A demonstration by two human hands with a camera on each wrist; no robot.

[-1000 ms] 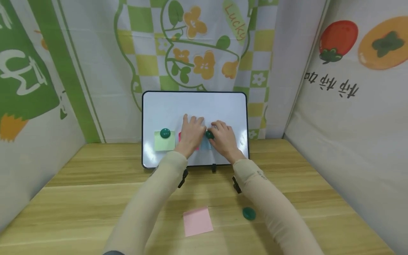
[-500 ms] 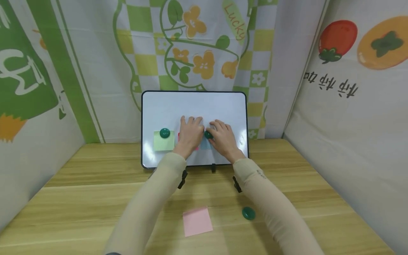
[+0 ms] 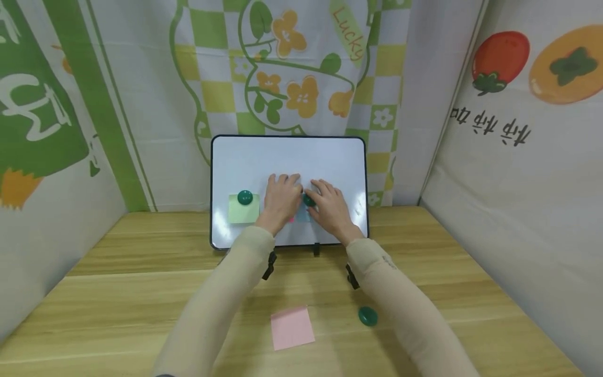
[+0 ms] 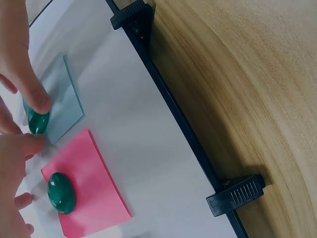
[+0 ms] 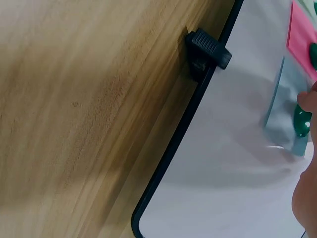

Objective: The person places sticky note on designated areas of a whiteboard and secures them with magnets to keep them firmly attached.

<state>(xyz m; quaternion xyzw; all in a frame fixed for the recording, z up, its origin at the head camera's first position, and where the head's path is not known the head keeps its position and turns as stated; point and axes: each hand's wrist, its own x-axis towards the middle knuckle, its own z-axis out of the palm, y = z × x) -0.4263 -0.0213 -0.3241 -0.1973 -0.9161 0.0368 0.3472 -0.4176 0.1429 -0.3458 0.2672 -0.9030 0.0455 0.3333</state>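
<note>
My right hand (image 3: 330, 209) pinches a green magnet (image 4: 38, 120) over a pale blue sticky note (image 4: 67, 106) on the whiteboard (image 3: 287, 157). My left hand (image 3: 281, 203) lies against the board just left of it, fingers spread upward; its thumb is beside the magnet, at the blue note's edge. In the left wrist view, a hot pink sticky note (image 4: 101, 193) holds another green magnet (image 4: 62, 193); the left hand hides most of that note in the head view. Farther left, a light green sticky note (image 3: 243, 213) sits under a green magnet (image 3: 245, 197).
A light pink sticky note (image 3: 292, 329) and a loose green magnet (image 3: 368, 316) lie on the wooden table (image 3: 141, 293) in front of the board. Black clips (image 4: 237, 195) grip the board's lower edge. A printed curtain (image 3: 301, 68) hangs behind.
My left hand has slid slightly down, covering more of the hot pink note. My right hand keeps its place at the magnet on the blue note.
</note>
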